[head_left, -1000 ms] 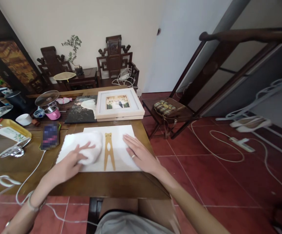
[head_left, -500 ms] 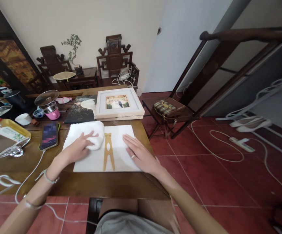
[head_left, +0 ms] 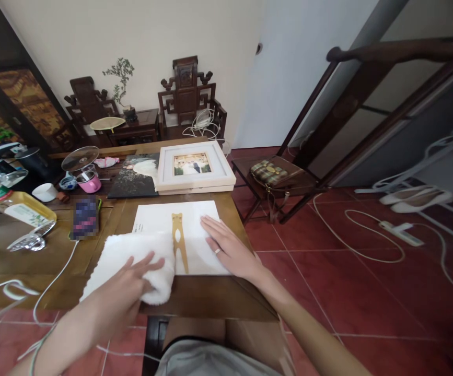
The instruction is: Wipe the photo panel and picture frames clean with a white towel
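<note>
A white board with a gold stand strip down its middle lies flat on the wooden table. My left hand presses a folded white towel on the board's near left corner, fingers spread flat over the cloth. On the board's right side my right hand lies flat with the fingers stretched out, a ring on one finger.
Behind the board sit a white framed photo and a dark photo print. A phone on a white cable, a pink cup and bottles lie at the left. A chair with a plaid bag stands right.
My left hand has dragged the towel from the board's far left part down to its near left corner. The right hand has stayed flat on the board.
</note>
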A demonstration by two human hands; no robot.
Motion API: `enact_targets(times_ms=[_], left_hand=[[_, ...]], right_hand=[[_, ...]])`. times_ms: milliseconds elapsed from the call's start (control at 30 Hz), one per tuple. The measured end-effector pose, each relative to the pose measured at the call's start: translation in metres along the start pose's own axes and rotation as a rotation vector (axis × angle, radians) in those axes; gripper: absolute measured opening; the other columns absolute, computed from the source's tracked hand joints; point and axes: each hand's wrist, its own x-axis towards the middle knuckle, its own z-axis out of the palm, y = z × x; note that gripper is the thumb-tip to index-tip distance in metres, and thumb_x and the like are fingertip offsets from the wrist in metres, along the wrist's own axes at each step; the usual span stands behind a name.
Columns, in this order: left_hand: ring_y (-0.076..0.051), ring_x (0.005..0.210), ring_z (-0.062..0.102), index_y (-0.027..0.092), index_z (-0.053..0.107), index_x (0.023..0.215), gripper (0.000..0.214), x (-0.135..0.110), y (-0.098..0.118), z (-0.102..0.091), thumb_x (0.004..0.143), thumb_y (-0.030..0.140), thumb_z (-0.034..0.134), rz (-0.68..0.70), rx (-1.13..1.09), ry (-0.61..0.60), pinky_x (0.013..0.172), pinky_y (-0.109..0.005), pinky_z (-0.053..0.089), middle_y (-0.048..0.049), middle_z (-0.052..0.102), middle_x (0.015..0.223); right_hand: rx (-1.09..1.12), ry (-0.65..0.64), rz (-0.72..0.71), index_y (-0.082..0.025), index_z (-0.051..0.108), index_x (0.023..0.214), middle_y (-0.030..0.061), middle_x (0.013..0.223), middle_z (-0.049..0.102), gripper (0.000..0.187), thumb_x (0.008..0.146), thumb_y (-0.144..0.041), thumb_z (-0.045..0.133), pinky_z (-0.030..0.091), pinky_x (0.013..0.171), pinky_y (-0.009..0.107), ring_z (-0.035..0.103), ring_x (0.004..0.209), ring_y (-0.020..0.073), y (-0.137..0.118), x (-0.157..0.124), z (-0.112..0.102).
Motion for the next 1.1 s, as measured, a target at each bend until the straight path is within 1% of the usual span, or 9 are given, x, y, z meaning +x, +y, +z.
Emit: enact_targets(times_ms=[100,267,433,533,633,733,900,1000,1100], left_hand=[[-0.028,0.147,0.016,0.016,0.065,0.105,0.048,0.024,-0.017,-0.002,0.073,-0.006,0.036,0.002,0.007,0.118,0.116,-0.058,0.024,-0.0096,0.031,0.155],[-0.034,0.147,0.01,0.011,0.062,0.108,0.043,0.08,-0.046,0.009,0.076,-0.004,0.037,-0.034,0.052,0.354,0.114,-0.066,0.012,-0.0163,0.025,0.156],[-0.033,0.147,0.012,0.012,0.062,0.112,0.047,0.107,-0.055,0.005,0.076,-0.004,0.037,-0.003,0.053,0.394,0.115,-0.065,0.012,-0.0145,0.027,0.156],[-0.034,0.147,0.011,0.012,0.065,0.11,0.05,0.103,-0.044,-0.002,0.072,-0.007,0.038,0.025,0.067,0.305,0.115,-0.064,0.012,-0.0139,0.028,0.156],[-0.034,0.147,0.012,0.015,0.068,0.108,0.053,0.084,-0.023,-0.004,0.068,-0.008,0.04,0.027,0.038,0.19,0.116,-0.062,0.017,-0.0109,0.028,0.156],[-0.032,0.147,0.011,0.017,0.071,0.102,0.053,0.055,0.004,0.004,0.066,-0.008,0.041,0.052,0.025,0.108,0.117,-0.059,0.019,-0.0053,0.025,0.158],[-0.039,0.145,0.012,0.017,0.073,0.088,0.04,0.017,0.037,0.021,0.062,-0.003,0.051,0.054,0.037,-0.021,0.116,-0.062,0.022,-0.0047,0.021,0.159],[-0.038,0.145,0.015,0.018,0.073,0.086,0.041,0.012,0.041,0.023,0.061,-0.004,0.049,0.051,0.031,-0.031,0.116,-0.06,0.023,-0.0035,0.021,0.159],[-0.036,0.146,0.012,0.016,0.072,0.091,0.047,0.023,0.031,0.015,0.061,-0.008,0.045,0.047,0.036,-0.002,0.117,-0.059,0.023,-0.0051,0.021,0.159]], right_hand=[[0.005,0.005,0.001,-0.02,0.038,0.147,0.0116,0.152,0.039,0.05,0.099,-0.033,0.034,0.025,0.117,0.053,0.032,0.142,0.0227,0.0,0.0,0.0],[0.012,0.011,0.001,-0.022,0.036,0.148,0.0105,0.151,0.04,0.05,0.099,-0.031,0.034,0.025,0.117,0.053,0.032,0.142,0.0228,0.0,-0.001,0.0],[0.016,0.021,-0.002,-0.024,0.035,0.149,0.0091,0.152,0.038,0.05,0.099,-0.031,0.035,0.025,0.117,0.053,0.032,0.142,0.0226,0.001,-0.001,0.0],[0.008,0.011,0.002,-0.022,0.036,0.148,0.0102,0.153,0.038,0.05,0.099,-0.031,0.035,0.024,0.117,0.053,0.031,0.143,0.0221,0.0,-0.001,0.0],[0.006,0.006,-0.002,-0.021,0.037,0.148,0.0115,0.152,0.038,0.05,0.099,-0.031,0.035,0.025,0.117,0.053,0.032,0.142,0.0225,0.0,-0.001,0.0],[0.011,0.023,-0.004,-0.022,0.038,0.147,0.0119,0.151,0.04,0.05,0.099,-0.032,0.035,0.026,0.116,0.053,0.033,0.142,0.0235,0.001,0.0,0.002],[0.021,0.034,-0.008,-0.022,0.037,0.148,0.0115,0.151,0.04,0.05,0.099,-0.033,0.035,0.026,0.117,0.053,0.034,0.142,0.0233,0.002,-0.001,0.002],[0.018,0.027,-0.005,-0.021,0.038,0.147,0.0115,0.151,0.04,0.05,0.099,-0.033,0.035,0.026,0.117,0.053,0.033,0.142,0.0227,0.001,-0.001,0.002],[0.01,0.013,0.001,-0.019,0.04,0.146,0.0127,0.151,0.04,0.049,0.099,-0.032,0.035,0.025,0.117,0.051,0.033,0.142,0.0224,0.001,0.0,0.001]])
